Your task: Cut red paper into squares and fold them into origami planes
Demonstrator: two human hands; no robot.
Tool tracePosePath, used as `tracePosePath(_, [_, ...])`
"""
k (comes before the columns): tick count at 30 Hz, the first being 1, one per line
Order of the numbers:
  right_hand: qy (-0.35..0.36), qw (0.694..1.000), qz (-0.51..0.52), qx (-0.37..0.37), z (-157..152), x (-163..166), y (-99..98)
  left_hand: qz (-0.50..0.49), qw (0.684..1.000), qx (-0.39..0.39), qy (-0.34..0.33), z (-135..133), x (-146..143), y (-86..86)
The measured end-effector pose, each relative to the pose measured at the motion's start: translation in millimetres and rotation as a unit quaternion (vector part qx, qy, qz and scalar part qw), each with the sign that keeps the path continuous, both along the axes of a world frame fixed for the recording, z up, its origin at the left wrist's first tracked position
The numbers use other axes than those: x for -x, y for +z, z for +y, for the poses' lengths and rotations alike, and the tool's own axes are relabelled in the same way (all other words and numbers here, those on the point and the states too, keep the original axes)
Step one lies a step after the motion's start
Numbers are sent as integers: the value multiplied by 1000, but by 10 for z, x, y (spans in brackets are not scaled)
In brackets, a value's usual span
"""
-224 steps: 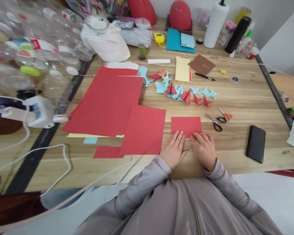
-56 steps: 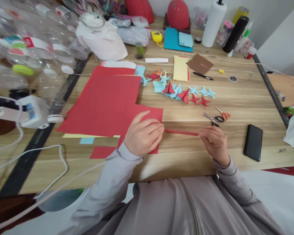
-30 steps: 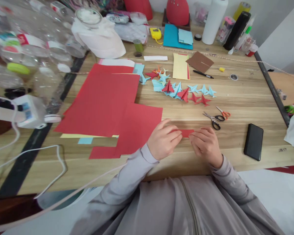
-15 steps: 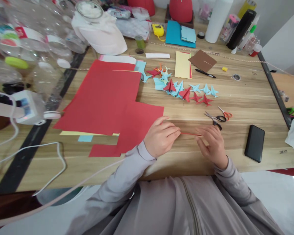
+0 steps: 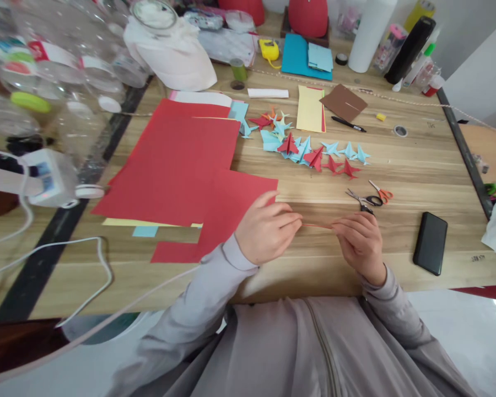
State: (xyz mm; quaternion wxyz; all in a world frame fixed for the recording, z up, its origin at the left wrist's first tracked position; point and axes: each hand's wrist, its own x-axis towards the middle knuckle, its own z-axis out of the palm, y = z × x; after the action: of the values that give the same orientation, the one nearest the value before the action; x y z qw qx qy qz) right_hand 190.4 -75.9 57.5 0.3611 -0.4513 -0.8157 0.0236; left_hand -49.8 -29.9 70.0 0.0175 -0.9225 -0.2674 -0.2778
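A folded piece of red paper (image 5: 317,225) shows edge-on as a thin strip between my two hands, just above the wooden table (image 5: 409,171). My left hand (image 5: 267,230) pinches its left end with thumb and fingers closed. My right hand (image 5: 359,240) pinches the right end the same way. Large red paper sheets (image 5: 177,160) lie to the left, partly under my left hand. Two pairs of scissors (image 5: 367,197) lie just beyond my right hand.
Folded red and blue paper shapes (image 5: 310,151) are spread in the middle of the table. A black phone (image 5: 430,242) lies at the right. Clear plastic bottles (image 5: 45,82) crowd the left side, with white cables (image 5: 66,259) below. Yellow and brown paper (image 5: 326,107) and a pen lie farther back.
The red rectangle that lay flat under both hands has been folded narrow and lifted. In the last second it turned from a short flat piece to an edge-on strip stretched between my hands.
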Motion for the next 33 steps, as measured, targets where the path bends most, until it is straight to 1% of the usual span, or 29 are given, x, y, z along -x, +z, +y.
tracePosePath(3, [-14,999,33,9,-1,-105,-11,-20,999,29,24,72,208,20])
tracePosePath(5, [-54,995,80,28,-10,-159,-28,-53,996,52,55,106,317,19])
tracePosePath(7, [-125,979,150,63,-21,-180,-53,-138,980,94,109,106,336,-16])
tracePosePath(8, [-163,964,192,84,-24,-171,-70,-204,960,129,140,91,297,-51])
tracePosePath(9, [-194,946,234,109,-25,-148,-90,-285,926,172,177,65,222,-98])
tracePosePath(10, [-214,926,281,133,-23,-112,-114,-370,879,223,203,32,115,-155])
tracePosePath(11, [-225,903,329,158,-18,-65,-142,-467,812,277,216,-6,-16,-218])
tracePosePath(12, [-225,882,371,185,-11,-13,-175,-553,733,335,212,-44,-160,-280])
tracePosePath(13, [-216,861,410,209,-3,41,-210,-600,663,408,184,-81,-305,-336])
tracePosePath(14, [-204,841,443,235,6,92,-245,-621,605,473,156,-112,-440,-379])
tracePosePath(15, [-198,823,468,253,12,137,-279,-626,559,527,131,-137,-555,-408])
tracePosePath(16, [-195,812,484,263,17,173,-308,-635,519,560,121,-153,-646,-421])
tracePosePath(17, [-197,805,492,267,20,200,-329,-646,489,575,119,-161,-711,-421])
tracePosePath(19, [-206,807,487,263,20,229,-350,-652,439,608,114,-151,-770,-397])
tracePosePath(22, [-218,825,459,248,15,229,-348,-655,395,633,117,-93,-770,-375])
tracePosePath(25, [-213,833,443,254,13,205,-354,-677,377,616,142,-35,-776,-420])
tracePosePath(27, [-206,834,433,275,14,188,-369,-690,379,596,158,-20,-800,-468])
tracePosePath(29, [-202,839,415,289,19,178,-384,-696,388,581,166,-20,-826,-511])
tracePosePath(33, [-181,849,402,292,24,162,-404,-707,392,559,187,17,-802,-582])
